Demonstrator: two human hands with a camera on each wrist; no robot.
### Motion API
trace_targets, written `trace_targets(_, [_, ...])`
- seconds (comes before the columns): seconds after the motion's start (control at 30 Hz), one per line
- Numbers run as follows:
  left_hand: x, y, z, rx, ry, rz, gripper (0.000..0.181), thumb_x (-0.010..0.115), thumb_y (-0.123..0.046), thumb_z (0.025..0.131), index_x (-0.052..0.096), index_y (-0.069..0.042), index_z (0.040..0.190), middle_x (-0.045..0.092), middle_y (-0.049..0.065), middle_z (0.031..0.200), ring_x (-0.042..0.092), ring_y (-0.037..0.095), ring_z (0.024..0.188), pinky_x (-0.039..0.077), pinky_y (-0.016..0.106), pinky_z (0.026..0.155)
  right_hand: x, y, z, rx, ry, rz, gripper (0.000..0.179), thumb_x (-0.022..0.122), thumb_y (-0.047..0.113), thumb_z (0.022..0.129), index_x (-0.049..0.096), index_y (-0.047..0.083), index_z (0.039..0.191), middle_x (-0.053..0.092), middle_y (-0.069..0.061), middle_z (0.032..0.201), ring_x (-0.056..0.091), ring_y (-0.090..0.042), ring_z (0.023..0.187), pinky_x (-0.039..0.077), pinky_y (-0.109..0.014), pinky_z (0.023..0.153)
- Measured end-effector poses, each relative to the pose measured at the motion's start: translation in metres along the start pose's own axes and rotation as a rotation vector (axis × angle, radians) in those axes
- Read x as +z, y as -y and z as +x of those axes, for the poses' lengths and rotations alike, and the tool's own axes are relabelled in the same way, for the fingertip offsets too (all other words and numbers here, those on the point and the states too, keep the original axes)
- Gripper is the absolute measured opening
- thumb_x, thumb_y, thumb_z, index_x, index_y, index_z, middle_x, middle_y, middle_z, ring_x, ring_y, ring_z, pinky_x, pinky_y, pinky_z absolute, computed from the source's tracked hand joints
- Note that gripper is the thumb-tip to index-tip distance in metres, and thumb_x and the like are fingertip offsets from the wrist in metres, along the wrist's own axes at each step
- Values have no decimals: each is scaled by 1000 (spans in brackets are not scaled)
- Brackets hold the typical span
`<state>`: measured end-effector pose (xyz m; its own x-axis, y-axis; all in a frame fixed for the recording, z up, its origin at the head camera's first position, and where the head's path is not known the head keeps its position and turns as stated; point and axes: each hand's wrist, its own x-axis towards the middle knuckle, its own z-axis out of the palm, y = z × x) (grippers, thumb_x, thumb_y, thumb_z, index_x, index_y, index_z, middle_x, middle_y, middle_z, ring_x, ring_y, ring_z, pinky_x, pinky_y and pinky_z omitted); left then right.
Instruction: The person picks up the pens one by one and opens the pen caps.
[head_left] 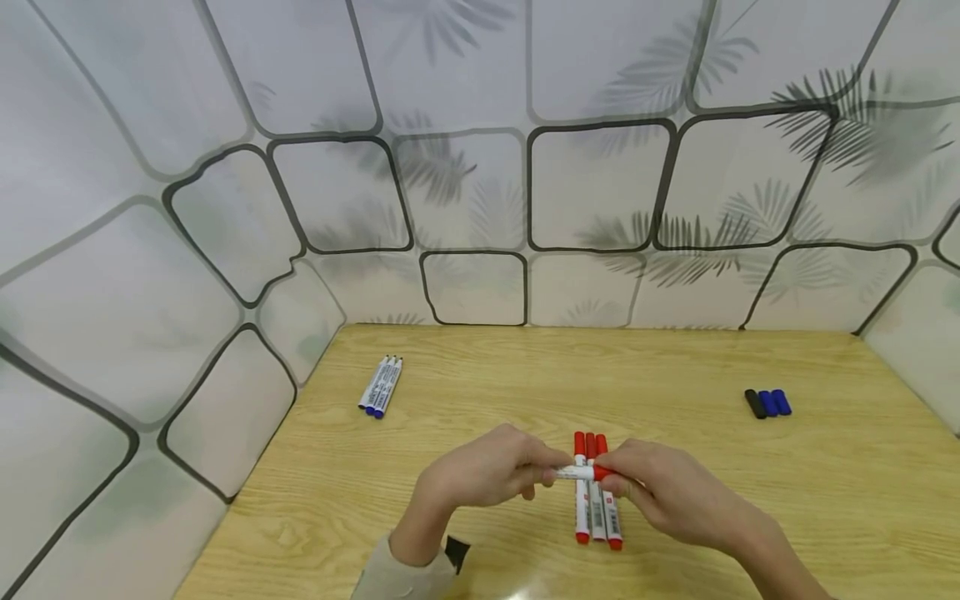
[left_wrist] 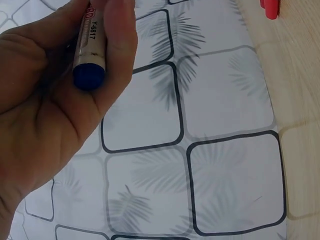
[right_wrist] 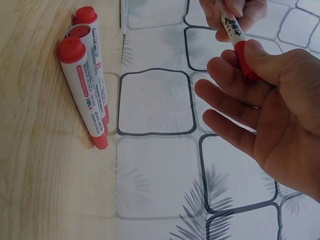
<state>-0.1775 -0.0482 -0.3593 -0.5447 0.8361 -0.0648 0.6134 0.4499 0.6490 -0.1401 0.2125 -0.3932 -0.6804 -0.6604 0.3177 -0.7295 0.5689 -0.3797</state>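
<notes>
A white marker [head_left: 573, 472] is held sideways between both hands, over three markers on the table. My left hand [head_left: 487, 467] pinches its white barrel, whose blue end plug [left_wrist: 89, 76] shows in the left wrist view. The red cap [right_wrist: 245, 60] at the other end is pinched by thumb and forefinger of my right hand [head_left: 675, 492]; that hand's other fingers [right_wrist: 227, 100] are loosely bent. Cap and barrel meet in line. Beneath lie three white markers [head_left: 596, 508] side by side with red caps; the middle one's near end looks white-rimmed.
At the back left of the wooden table [head_left: 480, 375], three white markers [head_left: 381, 386] with dark tips lie uncapped together. One black cap [head_left: 755, 404] and two blue caps [head_left: 775, 402] sit in a row at right. A patterned wall covering [head_left: 472, 287] rises behind the table.
</notes>
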Motion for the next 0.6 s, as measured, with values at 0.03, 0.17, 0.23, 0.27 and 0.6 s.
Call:
trace_targets(0.03, [0,0,0,4,-1,14,32,57,-10,100,66,-10,131,72,-1,92,58,-6,63,48,14,60,0,0,0,-2,3,-2,12,64,19,97,71,18,107,65,15,95,53,1,80,49,-25,66])
trace_targets(0.17, [-1,0,-2,24,1,74,30,57,-10,100,67,-11,129,71,-5,89,57,-9,65,46,12,57,0,0,1,-18,9,9,12,65,20,96,71,18,107,61,17,91,47,3,75,44,-21,62])
trace_targets(0.23, [-1,0,-3,32,11,80,30,57,-10,101,68,-11,128,71,-5,88,57,-10,65,45,12,56,0,1,1,-27,10,18,13,65,19,96,72,17,107,60,17,89,45,4,73,43,-19,61])
trace_targets(0.27, [-2,0,-4,35,16,80,29,57,-10,101,68,-10,128,71,-5,88,57,-10,65,46,12,55,1,1,2,-38,5,17,13,65,19,96,72,17,108,60,17,89,45,4,73,42,-19,61])
trace_targets(0.6, [-7,-5,-11,107,56,11,30,55,-8,102,65,-7,130,69,-5,87,61,-8,66,49,13,59,-8,9,0,-123,-57,2,17,65,14,96,71,16,111,62,16,93,49,3,77,44,-17,64])
